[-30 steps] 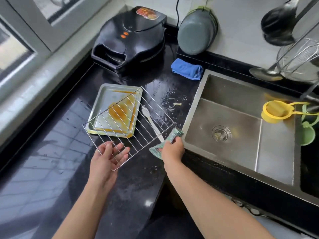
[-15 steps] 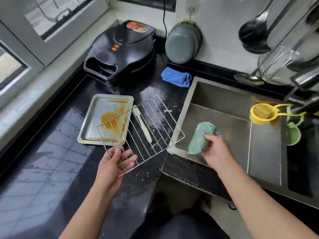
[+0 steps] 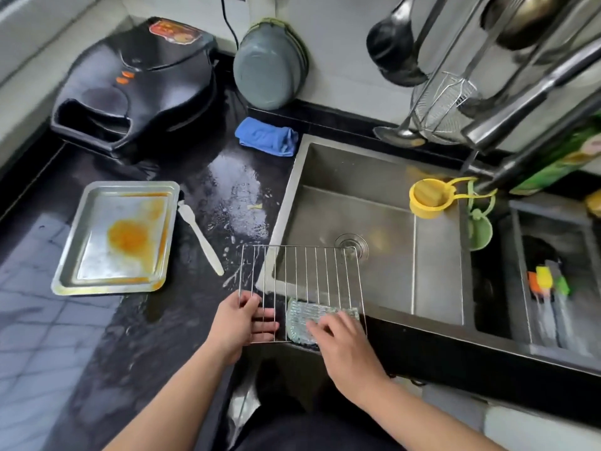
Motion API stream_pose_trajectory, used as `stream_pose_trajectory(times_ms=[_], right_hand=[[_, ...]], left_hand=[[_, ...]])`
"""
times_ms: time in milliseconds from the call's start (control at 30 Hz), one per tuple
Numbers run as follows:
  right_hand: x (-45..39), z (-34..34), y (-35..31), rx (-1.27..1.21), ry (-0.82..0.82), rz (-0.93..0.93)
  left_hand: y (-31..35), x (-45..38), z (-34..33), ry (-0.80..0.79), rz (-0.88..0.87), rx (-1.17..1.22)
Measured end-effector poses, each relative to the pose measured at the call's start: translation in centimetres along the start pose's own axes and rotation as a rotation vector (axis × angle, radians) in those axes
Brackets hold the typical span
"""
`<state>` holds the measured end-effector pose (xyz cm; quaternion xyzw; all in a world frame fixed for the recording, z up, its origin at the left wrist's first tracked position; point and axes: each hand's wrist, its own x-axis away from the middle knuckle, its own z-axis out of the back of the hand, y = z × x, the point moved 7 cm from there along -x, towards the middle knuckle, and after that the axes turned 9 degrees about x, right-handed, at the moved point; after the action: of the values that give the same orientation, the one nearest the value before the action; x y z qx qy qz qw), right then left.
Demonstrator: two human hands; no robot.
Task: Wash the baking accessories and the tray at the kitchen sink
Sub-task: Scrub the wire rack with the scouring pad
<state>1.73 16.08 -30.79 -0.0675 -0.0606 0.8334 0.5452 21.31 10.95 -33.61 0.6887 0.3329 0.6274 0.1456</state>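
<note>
A wire rack (image 3: 302,271) hangs level over the front left corner of the steel sink (image 3: 357,196). My left hand (image 3: 237,323) grips its near left corner, thumb on top and fingers beneath. My right hand (image 3: 348,353) holds a green scrubbing cloth (image 3: 302,320) against the rack's near edge, fingers spread over it. The greasy baking tray (image 3: 97,255), stained orange, lies on the black counter to the left. Beside it lies a white spatula (image 3: 201,242).
A black electric griddle (image 3: 136,86), a grey bowl (image 3: 268,66) and a folded blue cloth (image 3: 266,136) stand at the back of the wet counter. Yellow (image 3: 426,198) and green (image 3: 479,232) cups hang in the sink. Ladles and a strainer (image 3: 439,102) hang above it.
My left hand carried the rack right, off the tray and counter, to the sink's corner. My right hand brought the green cloth back from over the sink basin onto the rack's near edge.
</note>
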Motion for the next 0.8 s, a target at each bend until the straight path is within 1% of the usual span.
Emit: stream_pose_trajectory(times_ms=[33, 100, 167, 200, 233, 267, 333, 400, 467, 533, 567, 600, 633, 700, 733, 767, 800], right_hand=[[0.3, 0.0, 0.2, -0.010, 0.000, -0.009], [-1.9, 0.0, 1.8, -0.030, 0.015, -0.096], [-6.8, 0.0, 4.5, -0.057, 0.044, -0.258], [-9.2, -0.2, 5.5, -0.066, 0.018, -0.312], [-10.9, -0.3, 6.2, -0.065, 0.002, -0.326], [-11.7, -0.4, 6.5, -0.068, -0.013, -0.322], [-10.1, -0.6, 6.1, -0.063, -0.046, -0.296], [-5.4, 0.0, 3.9, -0.045, -0.041, -0.212], [-0.6, 0.4, 1.2, -0.077, -0.044, -0.081], [1.1, 0.8, 0.2, -0.060, -0.032, 0.040], [0.1, 0.8, 0.8, -0.049, -0.023, 0.053], [-1.7, 0.9, 1.8, -0.023, -0.011, 0.026], [-4.0, 0.9, 3.4, 0.003, -0.008, -0.064], [-8.1, 1.5, 6.8, 0.001, -0.030, -0.325], [-9.3, 1.6, 8.1, -0.017, -0.055, -0.421], [-9.7, 1.5, 8.5, -0.008, -0.057, -0.458], [-9.6, 1.4, 8.4, 0.021, -0.065, -0.439]], left_hand=[[0.0, 0.0, -0.1, 0.002, 0.000, -0.009], [0.0, 0.0, -0.1, 0.007, -0.004, -0.019], [0.1, -0.1, -0.1, 0.002, -0.008, -0.035], [0.1, -0.1, 0.1, 0.000, -0.009, -0.043], [0.1, -0.1, 0.1, -0.003, -0.009, -0.045], [0.2, -0.1, 0.1, 0.000, -0.007, -0.046], [0.3, -0.1, 0.1, 0.012, -0.006, -0.053], [0.3, -0.1, 0.1, 0.025, -0.013, -0.046], [0.3, -0.2, 0.1, 0.029, -0.019, -0.045], [0.2, -0.3, 0.1, 0.032, -0.026, -0.048], [0.1, -0.3, 0.3, 0.037, -0.030, -0.048], [0.2, -0.3, 0.2, 0.037, -0.033, -0.052], [0.1, -0.4, 0.1, 0.036, -0.033, -0.061], [0.2, -0.5, 0.0, 0.039, -0.021, -0.070], [0.2, -0.5, 0.0, 0.048, -0.014, -0.083], [0.3, -0.5, 0.3, 0.063, -0.014, -0.100], [0.6, -0.3, 0.6, 0.097, -0.038, -0.144]])
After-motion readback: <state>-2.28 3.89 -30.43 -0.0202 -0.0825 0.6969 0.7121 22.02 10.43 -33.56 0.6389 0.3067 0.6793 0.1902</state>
